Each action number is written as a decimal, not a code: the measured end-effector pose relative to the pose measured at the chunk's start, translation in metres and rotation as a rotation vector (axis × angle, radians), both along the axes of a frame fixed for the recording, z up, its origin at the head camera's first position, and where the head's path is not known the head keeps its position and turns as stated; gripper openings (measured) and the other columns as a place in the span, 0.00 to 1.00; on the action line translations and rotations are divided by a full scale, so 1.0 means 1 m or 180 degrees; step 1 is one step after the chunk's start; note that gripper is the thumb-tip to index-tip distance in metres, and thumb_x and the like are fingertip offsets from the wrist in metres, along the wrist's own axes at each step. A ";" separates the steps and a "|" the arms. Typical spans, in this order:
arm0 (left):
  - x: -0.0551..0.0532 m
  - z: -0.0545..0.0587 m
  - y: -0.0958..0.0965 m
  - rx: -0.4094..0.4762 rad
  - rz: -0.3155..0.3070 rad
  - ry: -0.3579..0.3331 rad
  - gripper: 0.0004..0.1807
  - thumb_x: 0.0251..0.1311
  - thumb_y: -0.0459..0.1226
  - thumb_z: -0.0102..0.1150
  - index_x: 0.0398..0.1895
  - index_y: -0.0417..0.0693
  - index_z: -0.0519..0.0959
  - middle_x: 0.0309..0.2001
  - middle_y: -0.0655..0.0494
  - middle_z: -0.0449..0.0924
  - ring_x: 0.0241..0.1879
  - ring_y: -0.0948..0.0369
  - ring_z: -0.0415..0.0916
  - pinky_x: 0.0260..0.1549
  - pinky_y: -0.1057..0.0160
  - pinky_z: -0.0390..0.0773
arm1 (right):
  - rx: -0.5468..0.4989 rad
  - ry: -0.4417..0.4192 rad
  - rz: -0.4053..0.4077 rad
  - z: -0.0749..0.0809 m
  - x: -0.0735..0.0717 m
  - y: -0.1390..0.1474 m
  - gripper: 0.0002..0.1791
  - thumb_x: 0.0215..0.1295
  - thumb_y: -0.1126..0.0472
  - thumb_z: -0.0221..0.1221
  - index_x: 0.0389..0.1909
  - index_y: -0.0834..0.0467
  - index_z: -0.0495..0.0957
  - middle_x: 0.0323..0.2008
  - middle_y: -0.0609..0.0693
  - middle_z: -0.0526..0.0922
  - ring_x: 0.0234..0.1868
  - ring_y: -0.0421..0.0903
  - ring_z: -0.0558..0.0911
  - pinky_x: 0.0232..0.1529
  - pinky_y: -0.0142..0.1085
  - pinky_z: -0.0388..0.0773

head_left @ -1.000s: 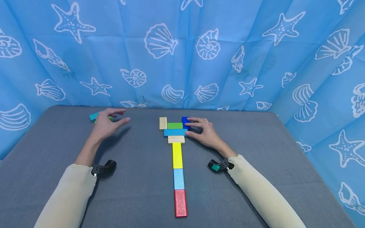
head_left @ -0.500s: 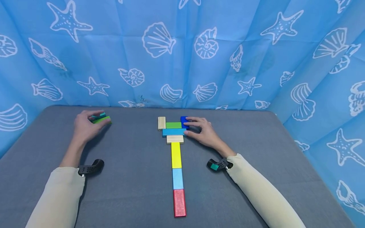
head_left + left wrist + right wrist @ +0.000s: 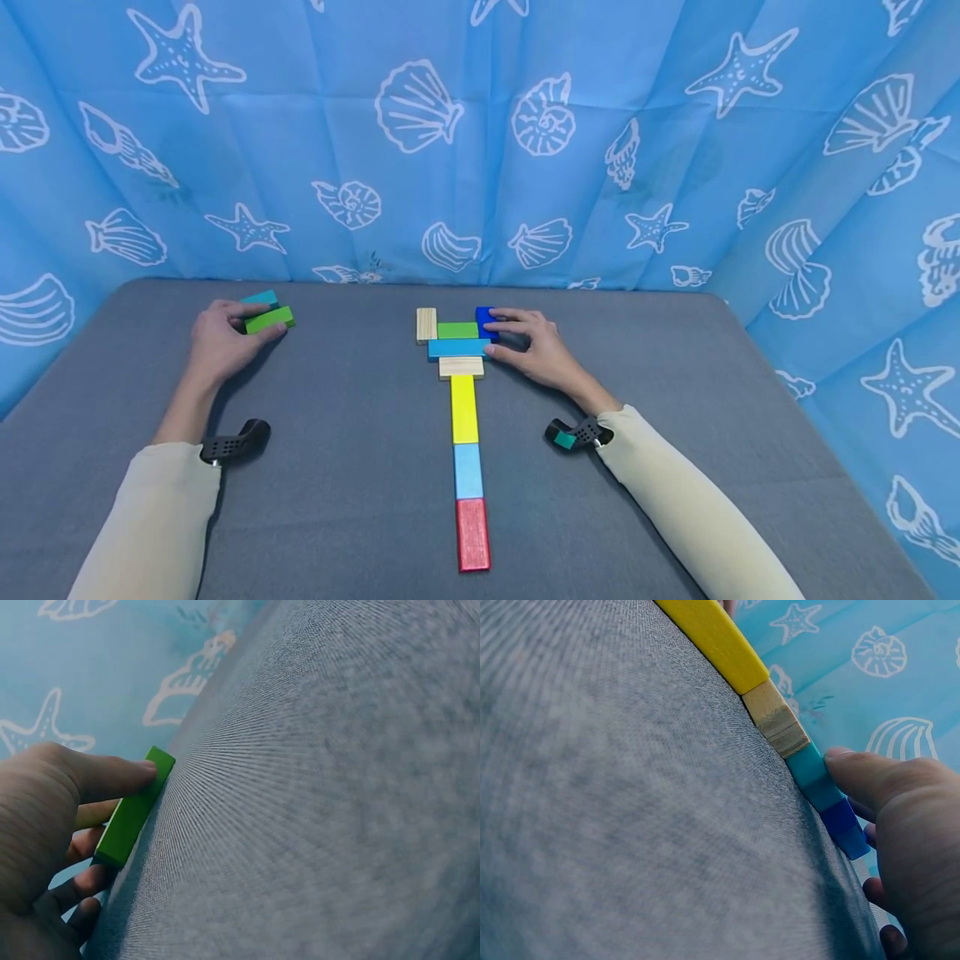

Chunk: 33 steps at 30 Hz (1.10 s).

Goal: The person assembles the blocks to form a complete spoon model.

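At the far left of the table, my left hand (image 3: 223,337) pinches a green block (image 3: 270,319), thumb on the near side and fingers behind. That green block (image 3: 133,814) also shows under the thumb in the left wrist view. Just behind it lies a teal block (image 3: 260,297). My right hand (image 3: 543,350) rests at the row's far end, fingertips on a dark blue block (image 3: 487,322) and thumb touching a blue crosswise block (image 3: 459,348). Beside these are a green block (image 3: 457,331) and an upright-lying plain wood block (image 3: 426,325).
Toward me the row runs through a plain wood block (image 3: 461,367), a yellow block (image 3: 464,408), a light blue block (image 3: 468,471) and a red block (image 3: 473,535). They lie on a grey cloth-covered table (image 3: 337,500). A blue curtain (image 3: 480,125) hangs behind and at the sides.
My left hand has moved left and back toward me, going from open fingers above the loose blocks to a pinch on the green one. The right hand stays at the row.
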<state>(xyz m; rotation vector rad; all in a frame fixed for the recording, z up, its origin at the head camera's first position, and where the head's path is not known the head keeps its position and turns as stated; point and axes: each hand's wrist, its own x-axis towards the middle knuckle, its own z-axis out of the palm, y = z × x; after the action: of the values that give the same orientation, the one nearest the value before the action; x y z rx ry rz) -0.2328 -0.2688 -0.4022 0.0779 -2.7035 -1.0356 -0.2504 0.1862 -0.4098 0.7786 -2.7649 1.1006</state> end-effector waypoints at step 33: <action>0.000 0.034 0.054 0.0328 -0.0520 0.0036 0.28 0.65 0.47 0.67 0.61 0.38 0.80 0.58 0.34 0.70 0.56 0.37 0.67 0.43 0.48 0.67 | -0.0040 0.0034 0.0023 0.000 0.000 0.001 0.22 0.66 0.53 0.68 0.60 0.54 0.83 0.69 0.53 0.73 0.68 0.57 0.66 0.63 0.60 0.54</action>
<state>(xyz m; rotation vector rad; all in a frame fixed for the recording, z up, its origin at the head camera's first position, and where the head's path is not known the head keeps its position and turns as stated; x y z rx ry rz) -0.2324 -0.2145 -0.3678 -0.1322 -2.6814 -1.2171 -0.2500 0.1867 -0.4099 0.7915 -2.7460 1.1106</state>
